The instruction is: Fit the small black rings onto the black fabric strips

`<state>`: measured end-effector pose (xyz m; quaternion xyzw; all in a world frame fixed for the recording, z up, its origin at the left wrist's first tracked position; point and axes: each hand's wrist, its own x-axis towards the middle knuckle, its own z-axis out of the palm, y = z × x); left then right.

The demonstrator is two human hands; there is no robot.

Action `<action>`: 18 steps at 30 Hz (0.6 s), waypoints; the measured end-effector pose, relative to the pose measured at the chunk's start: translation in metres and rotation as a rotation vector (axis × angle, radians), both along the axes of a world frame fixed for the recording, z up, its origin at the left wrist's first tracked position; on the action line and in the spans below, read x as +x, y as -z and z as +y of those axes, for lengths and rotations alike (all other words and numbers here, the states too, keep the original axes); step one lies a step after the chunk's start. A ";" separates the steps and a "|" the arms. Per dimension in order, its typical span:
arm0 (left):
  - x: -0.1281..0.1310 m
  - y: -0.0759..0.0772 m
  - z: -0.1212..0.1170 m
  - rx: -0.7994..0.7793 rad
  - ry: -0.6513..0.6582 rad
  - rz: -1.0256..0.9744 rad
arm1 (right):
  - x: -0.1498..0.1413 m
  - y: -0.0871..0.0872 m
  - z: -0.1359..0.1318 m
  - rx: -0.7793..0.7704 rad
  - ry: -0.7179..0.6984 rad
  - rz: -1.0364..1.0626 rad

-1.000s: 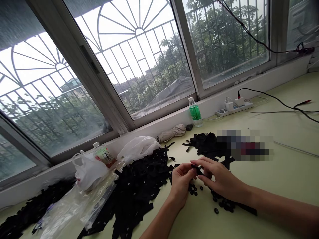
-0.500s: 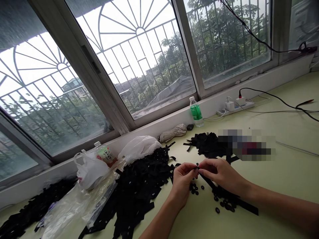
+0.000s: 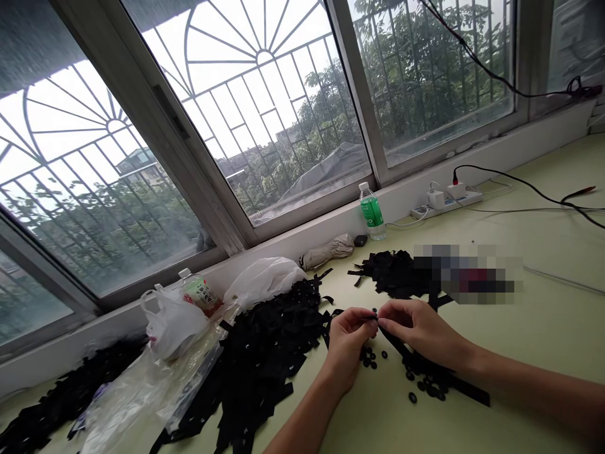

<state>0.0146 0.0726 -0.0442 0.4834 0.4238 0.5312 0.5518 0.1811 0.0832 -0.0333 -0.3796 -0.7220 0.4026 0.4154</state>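
Left hand, right hand: pinched narrow on black strip | small black ring, fit unclear | right of black strip heap | keep pinch close, steady

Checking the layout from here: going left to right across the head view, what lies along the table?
Black strip pile → white plastic bag → larger black strip pile → left hand → right hand → red-tipped lead
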 end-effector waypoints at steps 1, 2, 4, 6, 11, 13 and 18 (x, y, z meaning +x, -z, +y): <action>0.000 0.000 0.000 0.000 0.002 0.000 | 0.000 0.000 0.000 -0.003 0.001 0.000; 0.000 0.000 0.000 0.002 0.006 0.000 | 0.000 0.000 0.000 -0.008 0.001 0.001; 0.000 0.000 0.000 0.008 0.011 0.002 | 0.000 -0.001 -0.001 -0.021 0.003 0.005; 0.000 0.000 0.000 0.013 0.009 0.009 | 0.000 -0.001 -0.001 -0.034 0.000 0.010; 0.000 0.001 0.001 0.008 -0.013 0.019 | 0.000 -0.001 0.000 -0.074 -0.027 0.015; 0.000 0.002 0.001 0.014 -0.016 0.016 | 0.000 0.000 0.000 -0.101 -0.051 0.030; 0.000 0.003 0.000 0.052 -0.007 0.045 | 0.000 0.002 0.002 -0.123 -0.077 0.079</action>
